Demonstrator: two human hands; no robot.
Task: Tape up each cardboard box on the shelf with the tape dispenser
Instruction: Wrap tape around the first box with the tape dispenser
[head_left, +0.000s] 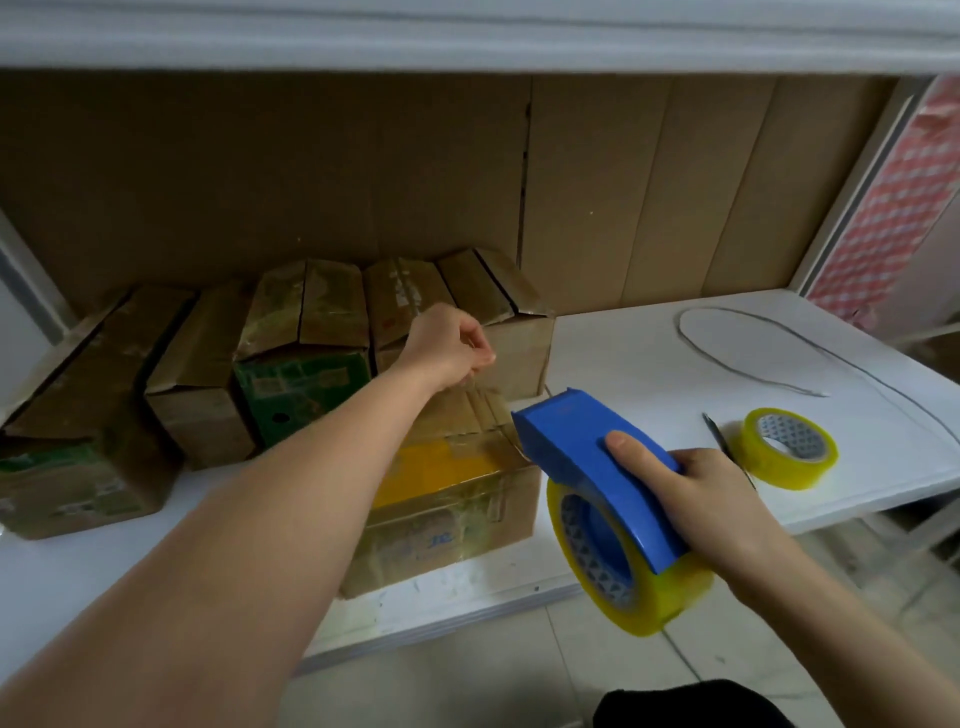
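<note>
A blue tape dispenser (597, 462) loaded with a yellowish roll of clear tape is gripped by my right hand (711, 499) just right of the front cardboard box (452, 514). That box sits at the shelf's front edge, its top shiny with tape. My left hand (447, 345) reaches over the box's far end, fingers curled and pinching the free end of a clear tape strip stretched from the dispenser. Behind stand several more cardboard boxes (306, 332) in a row on the white shelf (649, 353), flaps partly raised.
A spare tape roll (787, 447) lies on the shelf at the right, with a dark blade-like tool (719, 434) beside it. A thin grey cord (753, 364) loops across the right shelf. The shelf above (467, 36) overhangs; tiled floor lies below.
</note>
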